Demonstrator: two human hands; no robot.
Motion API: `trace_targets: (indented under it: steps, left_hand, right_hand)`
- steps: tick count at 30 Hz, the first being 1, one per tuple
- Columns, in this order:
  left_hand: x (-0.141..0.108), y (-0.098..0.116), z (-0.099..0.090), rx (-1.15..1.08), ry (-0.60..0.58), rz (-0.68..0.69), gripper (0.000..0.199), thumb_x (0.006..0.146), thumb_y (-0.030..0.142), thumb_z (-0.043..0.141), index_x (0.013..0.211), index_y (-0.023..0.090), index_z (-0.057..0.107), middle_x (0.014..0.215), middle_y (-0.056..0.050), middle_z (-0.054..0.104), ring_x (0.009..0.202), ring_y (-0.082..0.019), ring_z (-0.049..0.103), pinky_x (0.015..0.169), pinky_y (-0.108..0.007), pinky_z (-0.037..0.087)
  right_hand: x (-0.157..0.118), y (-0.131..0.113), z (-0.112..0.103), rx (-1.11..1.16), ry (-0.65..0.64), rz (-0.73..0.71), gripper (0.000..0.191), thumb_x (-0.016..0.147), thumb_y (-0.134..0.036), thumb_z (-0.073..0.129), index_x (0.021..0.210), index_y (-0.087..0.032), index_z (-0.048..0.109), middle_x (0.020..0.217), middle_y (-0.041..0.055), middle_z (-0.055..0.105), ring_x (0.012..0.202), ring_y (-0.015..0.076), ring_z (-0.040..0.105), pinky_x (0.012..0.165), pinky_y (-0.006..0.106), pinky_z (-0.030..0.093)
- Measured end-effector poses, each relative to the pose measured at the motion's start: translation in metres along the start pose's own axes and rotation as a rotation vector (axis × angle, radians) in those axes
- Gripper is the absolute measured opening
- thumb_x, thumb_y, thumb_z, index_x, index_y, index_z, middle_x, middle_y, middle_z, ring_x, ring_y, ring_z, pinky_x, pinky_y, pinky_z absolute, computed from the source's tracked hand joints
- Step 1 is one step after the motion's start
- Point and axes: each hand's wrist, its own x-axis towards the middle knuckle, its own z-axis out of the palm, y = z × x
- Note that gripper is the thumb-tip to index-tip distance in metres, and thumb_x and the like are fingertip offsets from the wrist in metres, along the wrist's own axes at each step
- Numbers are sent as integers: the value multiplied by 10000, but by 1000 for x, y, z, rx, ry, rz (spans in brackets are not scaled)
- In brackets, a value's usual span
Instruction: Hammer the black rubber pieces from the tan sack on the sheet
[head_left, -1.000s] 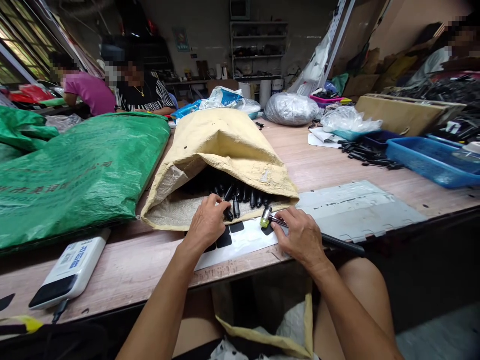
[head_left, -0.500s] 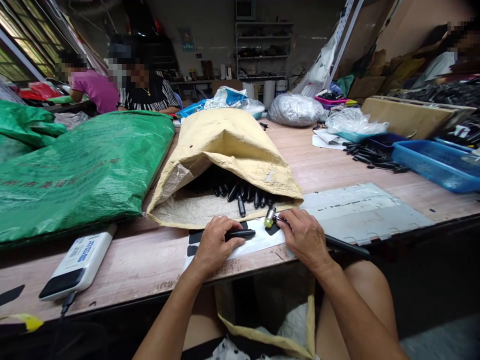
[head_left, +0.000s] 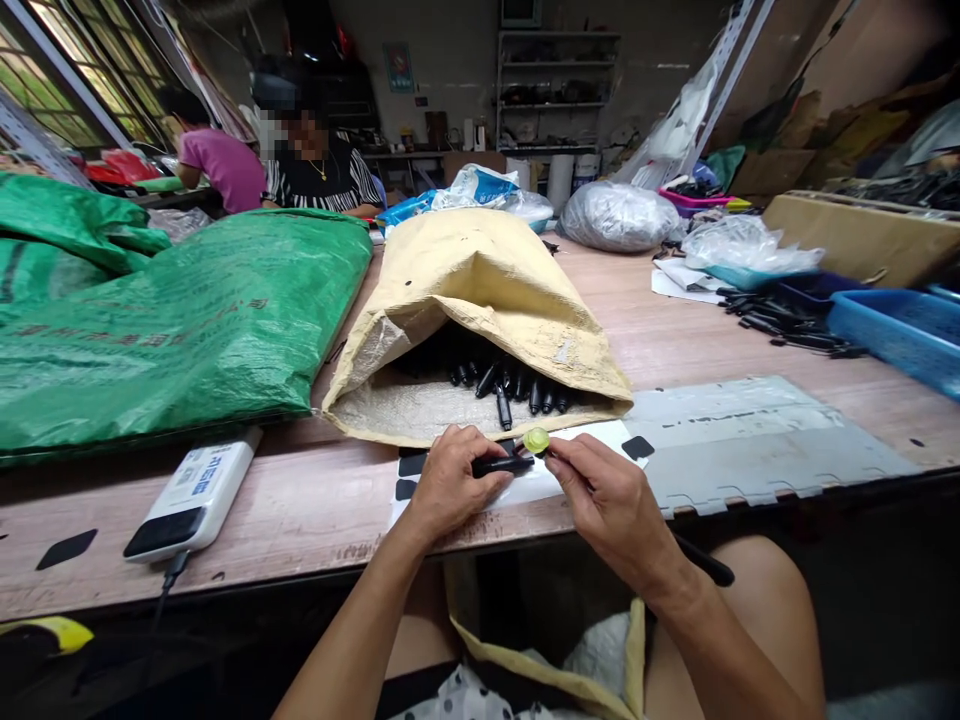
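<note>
My left hand (head_left: 459, 482) is closed around a black pen-like tube (head_left: 501, 465), which lies level over the white sheet (head_left: 536, 488) at the table's front edge. In my right hand (head_left: 611, 505) is a small mallet with a metal head and a yellow-green face (head_left: 535, 441); its black handle (head_left: 705, 562) sticks out below my wrist. The mallet's head is right by the tube's right end; whether they touch I cannot tell. Just behind my hands lies a cream woven sack (head_left: 480, 270), its mouth toward me, with several black tubes (head_left: 503, 408) inside.
A green woven sack (head_left: 180, 330) lies at left, a white power bank (head_left: 193, 495) with a cable before it. At right are a grey-white board (head_left: 765, 440), a pile of black parts (head_left: 787, 325) and a blue tray (head_left: 900, 335). Two people sit across the table.
The mallet's head has turned and moved in to the tube's right end, with my right wrist rotated. My left hand keeps its hold on the tube. The whole view has shifted a little.
</note>
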Motion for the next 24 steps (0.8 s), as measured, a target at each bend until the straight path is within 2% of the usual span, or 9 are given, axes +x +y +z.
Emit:
trace_targets:
  steps: [5, 9, 11, 16, 21, 24]
  left_hand:
    - [2, 1, -2, 20, -20, -22, 94, 790, 273, 780, 835, 214, 722, 845, -18, 648, 908, -223, 530, 833, -350, 402]
    - [2, 2, -2, 17, -26, -26, 53, 801, 261, 762, 819, 223, 729, 845, -18, 643, 895, -218, 531, 845, -353, 403]
    - [2, 1, -1, 8, -10, -21, 70, 786, 236, 767, 851, 230, 741, 853, -16, 651, 905, -219, 539, 856, -355, 407]
    - [2, 0, 1, -9, 9, -8, 127, 763, 213, 778, 886, 231, 754, 853, -13, 670, 923, -224, 552, 857, -354, 417]
    - [1, 2, 0, -3, 20, -23, 135, 754, 206, 776, 886, 225, 756, 848, -15, 668, 914, -224, 549, 860, -359, 418]
    - [0, 2, -1, -18, 11, -19, 125, 765, 215, 763, 889, 231, 756, 859, -17, 673, 929, -230, 549, 874, -366, 414]
  right_hand:
    - [-3, -13, 10, -38, 11, -40, 296, 994, -193, 499, 1261, -236, 619, 964, 52, 670, 880, 173, 634, 805, 309, 523]
    - [-5, -14, 17, -190, -63, -16, 297, 999, -195, 477, 1241, -237, 644, 896, 42, 651, 824, 166, 621, 765, 290, 508]
    - [-5, -12, 16, -206, -61, -4, 286, 999, -206, 481, 1221, -244, 658, 889, 40, 653, 815, 162, 622, 764, 284, 508]
    - [-4, -7, 8, -128, 70, 2, 292, 993, -222, 502, 1247, -249, 645, 967, 51, 679, 886, 174, 643, 820, 301, 518]
    - [-8, -2, 7, -185, -26, 48, 275, 999, -234, 484, 1198, -247, 674, 901, 43, 677, 839, 172, 648, 769, 291, 511]
    - [-7, 3, 3, -185, 42, 59, 275, 993, -251, 503, 1211, -254, 671, 949, 40, 695, 879, 170, 657, 809, 294, 511]
